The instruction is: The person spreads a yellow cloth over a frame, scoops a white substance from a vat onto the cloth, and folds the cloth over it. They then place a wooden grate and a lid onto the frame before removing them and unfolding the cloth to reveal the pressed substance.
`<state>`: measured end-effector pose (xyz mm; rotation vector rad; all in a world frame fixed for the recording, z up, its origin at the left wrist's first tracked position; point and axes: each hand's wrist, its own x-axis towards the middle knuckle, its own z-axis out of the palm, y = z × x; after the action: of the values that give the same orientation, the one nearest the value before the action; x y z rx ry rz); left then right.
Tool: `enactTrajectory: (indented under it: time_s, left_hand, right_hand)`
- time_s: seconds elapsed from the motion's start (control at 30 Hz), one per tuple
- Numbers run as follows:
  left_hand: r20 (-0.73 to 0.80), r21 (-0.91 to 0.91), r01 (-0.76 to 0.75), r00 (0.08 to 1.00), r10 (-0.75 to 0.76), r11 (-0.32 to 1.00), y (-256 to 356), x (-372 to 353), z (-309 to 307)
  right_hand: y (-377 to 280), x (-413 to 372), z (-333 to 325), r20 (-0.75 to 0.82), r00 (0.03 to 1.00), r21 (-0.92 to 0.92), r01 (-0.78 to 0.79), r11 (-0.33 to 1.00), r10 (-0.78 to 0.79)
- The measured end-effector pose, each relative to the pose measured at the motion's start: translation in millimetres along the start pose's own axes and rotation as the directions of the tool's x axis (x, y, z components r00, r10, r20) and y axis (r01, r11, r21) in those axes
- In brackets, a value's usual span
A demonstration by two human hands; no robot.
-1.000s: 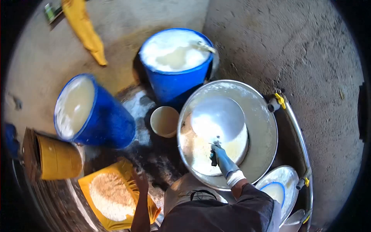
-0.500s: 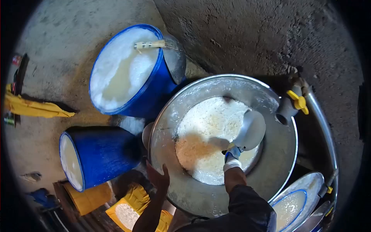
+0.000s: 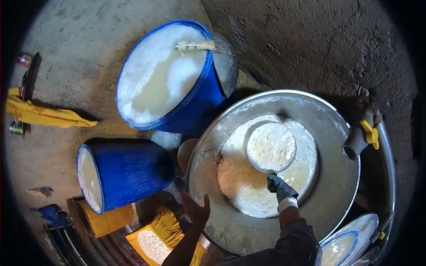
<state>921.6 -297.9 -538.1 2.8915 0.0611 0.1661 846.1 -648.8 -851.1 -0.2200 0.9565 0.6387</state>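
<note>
While the right hand in a grey-green glove (image 3: 283,188) works over the vat, its fingers are curled round the short dark handle of a round, shallow, silvery metal scoop (image 3: 271,147). Scoop filled with a lumpy white mass, held about level over the contents of the wide, round, dull-silver metal vat (image 3: 335,188). Whether its underside touches those contents, cannot tell.

Vat contents: a pale white, wet-looking layer (image 3: 235,133), with an orange-brown grainy patch (image 3: 235,177) on the side toward the left hand. Glossy wet area below and right of the scoop.

Bare left hand (image 3: 196,213): holds nothing visible; thumb set wide of the fingers, palm near the vat's left rim. Contact with the rim, cannot tell.

Around the vat: tall blue plastic barrel (image 3: 195,111) beyond its upper left, white layer and cloudy liquid inside, a pale-handled bristle brush (image 3: 195,45) lying across its rim. Second blue plastic barrel (image 3: 133,173) farther left, pale contents at its mouth. Between that barrel and the vat, a small round beige container (image 3: 185,156), partly hidden. Near the left forearm, a bright yellow sack (image 3: 168,227) with whitish material. Right of the vat, a grey pipe fitting (image 3: 355,142) with a yellow valve handle (image 3: 372,134).
</note>
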Motion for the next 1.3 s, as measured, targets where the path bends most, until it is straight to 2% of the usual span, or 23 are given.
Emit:
enactTrajectory:
  time_s: [0.07,0.17,0.27,0.33,0.43,0.53,0.57,0.63,0.67,0.73,0.77,0.8,0.83,0.87,0.93,0.97,1.0,1.07,1.13,1.2,1.23,1.27,1.3]
  left_hand:
    - [-0.025,-0.052,0.017,1.000,-0.019,0.999,-3.5,-2.4,-3.9]
    - [-0.065,-0.159,0.006,0.998,-0.017,0.987,-13.6,-1.3,-10.9]
    - [0.108,-0.547,0.115,0.992,-0.067,0.829,-32.0,-2.2,-27.3]
    - [0.143,-0.671,0.195,0.981,-0.133,0.716,-56.5,-19.6,-41.6]
    - [0.023,-0.646,0.121,0.990,-0.139,0.754,-98.9,-69.4,-73.3]
    - [-0.023,-0.595,0.196,0.965,-0.261,0.780,-158.2,-152.5,-84.9]
    - [0.024,-0.600,0.288,0.939,-0.343,0.747,-183.3,-184.9,-78.3]
    - [0.029,-0.602,0.387,0.885,-0.465,0.698,-229.1,-251.7,-92.2]
    - [0.060,-0.589,0.461,0.844,-0.533,0.664,-251.1,-288.0,-100.7]
    - [0.034,-0.437,0.620,0.736,-0.676,0.652,-298.9,-361.9,-107.2]
    - [-0.053,-0.462,0.629,0.684,-0.727,0.626,-323.1,-398.3,-105.7]
    - [-0.063,-0.465,0.671,0.625,-0.778,0.577,-348.3,-431.9,-108.0]
    - [-0.028,-0.334,0.777,0.558,-0.829,0.534,-371.7,-466.0,-113.7]
    - [-0.016,-0.195,0.856,0.486,-0.874,0.479,-391.8,-497.2,-118.6]
    - [-0.208,-0.105,0.919,0.353,-0.912,0.380,-423.7,-559.9,-115.2]
    - [-0.129,-0.089,0.970,0.213,-0.969,0.225,-438.7,-585.7,-113.5]
    - [-0.142,-0.097,0.976,0.181,-0.973,0.196,-449.7,-602.1,-121.6]
    - [-0.203,-0.090,0.993,0.052,-0.978,0.071,-468.6,-631.8,-134.3]
    - [-0.174,-0.079,0.996,0.019,-0.985,0.033,-488.2,-663.0,-103.2]
    - [-0.023,-0.121,0.987,0.106,-0.994,0.108,-504.0,-683.8,-81.4]
    - [0.014,-0.104,0.984,0.146,-0.989,0.143,-499.9,-682.9,-93.6]
    - [0.006,-0.105,0.985,0.141,-0.990,0.139,-497.6,-679.3,-105.5]
    - [0.105,-0.059,0.991,0.128,-0.986,0.123,-497.0,-675.1,-116.9]
  right_hand:
    - [23.8,-40.8,7.3,0.016,0.994,-0.204,0.107,0.973,-0.106]
    - [58.3,-119.0,50.0,-0.073,0.994,-0.373,0.053,0.926,-0.086]
    - [107.0,-210.0,137.5,-0.210,0.976,-0.511,-0.059,0.857,-0.058]
    - [145.0,-264.0,193.1,-0.299,0.952,-0.578,-0.126,0.806,-0.065]
    - [201.9,-306.2,223.3,-0.333,0.939,-0.592,-0.133,0.795,-0.091]
    - [248.5,-323.5,230.0,-0.329,0.941,-0.674,-0.178,0.717,-0.076]
    - [263.4,-328.5,235.5,-0.351,0.936,-0.693,-0.234,0.682,-0.035]
    - [306.7,-362.4,294.0,-0.422,0.901,-0.787,-0.417,0.454,0.096]
    - [323.0,-364.4,298.8,-0.409,0.911,-0.846,-0.398,0.355,0.049]
    - [369.7,-356.0,304.0,-0.400,0.916,-0.898,-0.401,0.180,0.040]
    - [396.7,-347.9,314.0,-0.433,0.901,-0.872,-0.426,0.241,0.028]
    - [421.8,-339.8,326.6,-0.464,0.886,-0.844,-0.445,0.300,0.008]
    - [445.7,-334.1,339.2,-0.496,0.868,-0.811,-0.457,0.365,-0.013]
    - [462.6,-317.2,341.9,-0.493,0.870,-0.829,-0.472,0.301,0.004]
    - [493.7,-266.4,320.2,-0.454,0.872,-0.891,-0.451,-0.058,0.183]
    - [517.1,-253.9,321.2,-0.447,0.868,-0.894,-0.429,-0.128,0.217]
    - [545.8,-242.5,327.4,-0.443,0.864,-0.895,-0.412,-0.169,0.240]
    - [600.3,-219.6,335.6,-0.429,0.855,-0.899,-0.376,-0.224,0.291]
    - [650.5,-196.8,342.9,-0.401,0.852,-0.911,-0.331,-0.248,0.338]
    - [698.9,-186.2,350.3,-0.347,0.861,-0.934,-0.282,-0.220,0.370]
    - [721.6,-183.6,352.1,-0.308,0.872,-0.948,-0.248,-0.197,0.382]
    - [742.1,-182.3,353.8,-0.250,0.889,-0.966,-0.203,-0.159,0.384]
    - [762.9,-178.1,353.8,-0.195,0.902,-0.980,-0.160,-0.121,0.386]
